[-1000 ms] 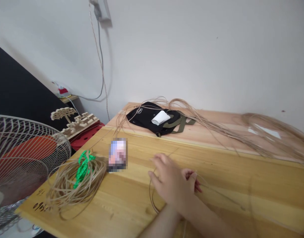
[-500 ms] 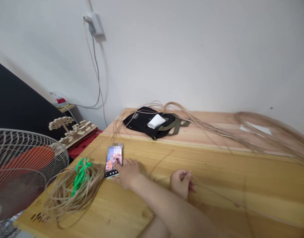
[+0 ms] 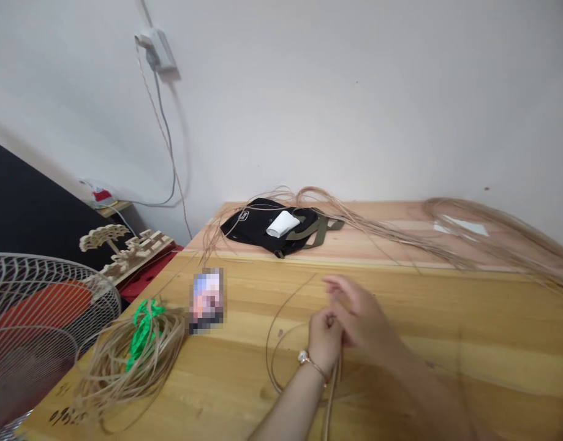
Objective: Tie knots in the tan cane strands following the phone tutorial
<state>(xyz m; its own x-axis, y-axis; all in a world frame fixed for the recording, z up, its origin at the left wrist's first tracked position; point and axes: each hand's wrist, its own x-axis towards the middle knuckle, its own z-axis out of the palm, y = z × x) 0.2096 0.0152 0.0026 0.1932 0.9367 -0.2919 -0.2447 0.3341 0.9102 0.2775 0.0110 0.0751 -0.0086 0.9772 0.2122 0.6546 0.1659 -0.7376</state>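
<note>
My left hand point(image 3: 324, 339), with a bracelet at the wrist, is closed in a fist on a thin rattan strand point(image 3: 275, 318) that loops across the wooden table point(image 3: 469, 331). Its tail runs down from the fist toward me. My right hand point(image 3: 361, 313) lies just right of the left hand and partly over it, touching it. Its fingers reach out to the left, blurred by motion, with nothing visible in them. A phone point(image 3: 207, 301) with a lit screen lies to the left of both hands, apart from them.
A coil of rattan with a green tie point(image 3: 134, 352) lies near the table's left corner. A black bag point(image 3: 272, 226) with a white roll sits at the back, and long loose rattan strands point(image 3: 469, 239) trail right. A fan point(image 3: 37, 331) stands left of the table.
My right hand has left the phone and swung back right to the left fist. The view has turned slightly to the right.
</note>
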